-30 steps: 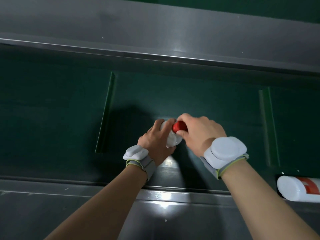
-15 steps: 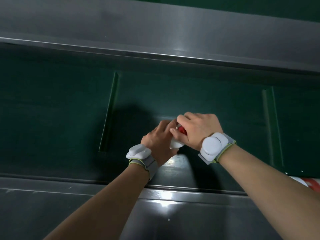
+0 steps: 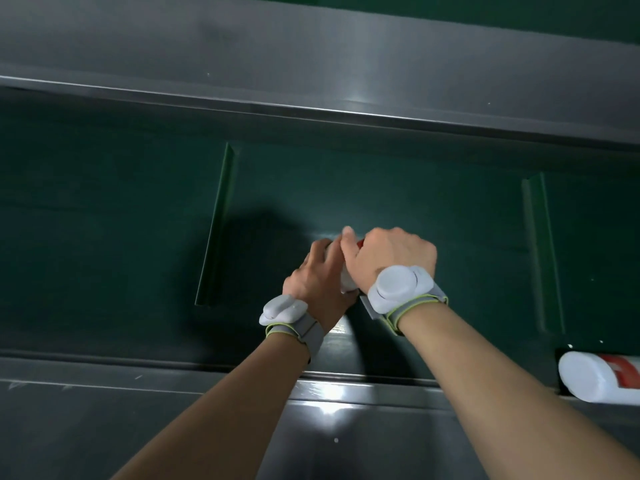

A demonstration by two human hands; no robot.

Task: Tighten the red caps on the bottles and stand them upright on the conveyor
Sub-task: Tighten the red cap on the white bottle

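Note:
A white bottle (image 3: 347,283) stands on the dark green conveyor belt (image 3: 398,202), mostly hidden by both hands. My left hand (image 3: 317,284) wraps around its body from the left. My right hand (image 3: 388,259) is closed over the red cap (image 3: 360,243), of which only a small sliver shows between the fingers. A second white bottle with a red label (image 3: 595,375) lies on its side at the right edge, near the belt's front rim; its cap is out of frame.
Raised cleats cross the belt at the left (image 3: 216,223) and right (image 3: 540,251). Steel side rails run along the far side (image 3: 311,109) and the near side (image 3: 173,393). Both wrists wear grey bands with white sensor pods.
My right hand has rotated over the cap, its wrist swinging round and its fingers covering nearly all the red. The left hand stays on the bottle. The lying bottle is back in view at right.

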